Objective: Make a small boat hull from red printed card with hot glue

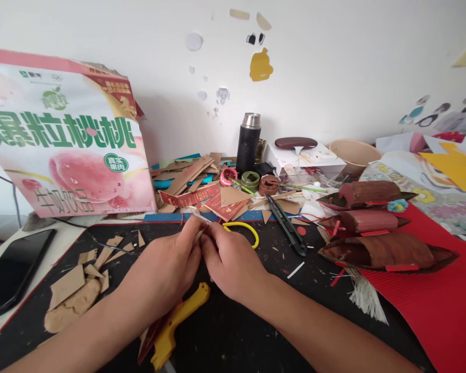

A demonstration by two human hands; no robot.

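Observation:
My left hand (169,261) and my right hand (233,261) meet above the black mat (225,336), fingers pinched together. Whatever sits between the fingertips is mostly hidden; only a small pale bit shows. Just beyond the right hand lies a yellow loop handle (252,230), probably of scissors. A yellow tool (180,324) rests on the mat below the hands, its kind unclear because the left forearm covers part. To the right is a dark green utility knife (287,225). Cardboard scraps (68,285) are scattered left of the left forearm.
A large drink carton (70,134) stands back left, with a phone (17,269) in front. A black flask (249,142), paint jars (250,182) and cardboard strips (186,178) line the wall. Three brown model boats (396,251) sit at right by red corrugated sheet (442,300).

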